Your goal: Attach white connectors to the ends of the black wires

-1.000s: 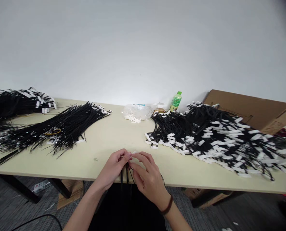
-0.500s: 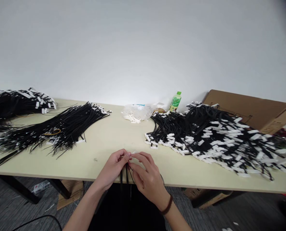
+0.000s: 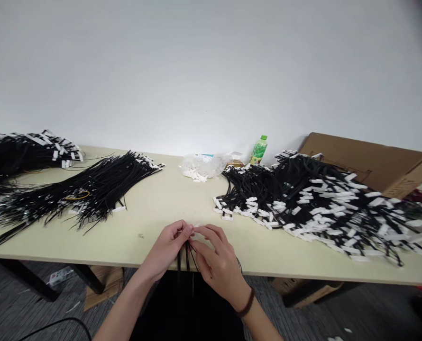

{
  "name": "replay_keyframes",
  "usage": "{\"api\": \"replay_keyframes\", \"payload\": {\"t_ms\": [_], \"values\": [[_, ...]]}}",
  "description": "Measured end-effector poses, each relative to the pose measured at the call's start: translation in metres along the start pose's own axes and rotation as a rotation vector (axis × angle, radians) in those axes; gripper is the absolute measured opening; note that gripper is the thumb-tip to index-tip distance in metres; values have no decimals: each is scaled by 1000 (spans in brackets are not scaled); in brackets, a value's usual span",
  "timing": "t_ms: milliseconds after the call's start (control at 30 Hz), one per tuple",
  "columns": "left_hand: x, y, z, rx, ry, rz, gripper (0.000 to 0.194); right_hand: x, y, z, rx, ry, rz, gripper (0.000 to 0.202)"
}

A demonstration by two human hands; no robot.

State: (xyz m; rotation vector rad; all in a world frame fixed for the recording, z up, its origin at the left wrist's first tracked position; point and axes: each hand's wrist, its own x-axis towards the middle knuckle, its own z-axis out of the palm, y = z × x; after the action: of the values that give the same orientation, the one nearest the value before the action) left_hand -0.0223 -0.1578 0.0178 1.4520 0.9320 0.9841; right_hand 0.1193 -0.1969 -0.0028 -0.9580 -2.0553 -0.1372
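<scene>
My left hand [image 3: 170,246] pinches a small white connector [image 3: 197,226] between thumb and forefinger, near the table's front edge. Against it from the right, my right hand [image 3: 216,258] has its fingertips on the connector and on a thin black wire. Several black wires [image 3: 187,258] hang down from between the two hands over the table edge. The connector is mostly hidden by the fingertips. Behind the hands, a clear plastic bag [image 3: 200,166] holds small white connectors.
Bundles of black wires [image 3: 100,182] lie on the left of the table [image 3: 168,199]. A large heap of black wires with white connectors [image 3: 317,203] covers the right. A green-capped bottle [image 3: 258,150] and a cardboard box [image 3: 367,158] stand behind it.
</scene>
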Motion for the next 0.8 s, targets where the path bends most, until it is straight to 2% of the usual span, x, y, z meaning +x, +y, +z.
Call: {"api": "replay_keyframes", "payload": {"t_ms": [800], "values": [[0,1,0,-6,-1,-12,32,1,0,0,11,5,1,32]]}}
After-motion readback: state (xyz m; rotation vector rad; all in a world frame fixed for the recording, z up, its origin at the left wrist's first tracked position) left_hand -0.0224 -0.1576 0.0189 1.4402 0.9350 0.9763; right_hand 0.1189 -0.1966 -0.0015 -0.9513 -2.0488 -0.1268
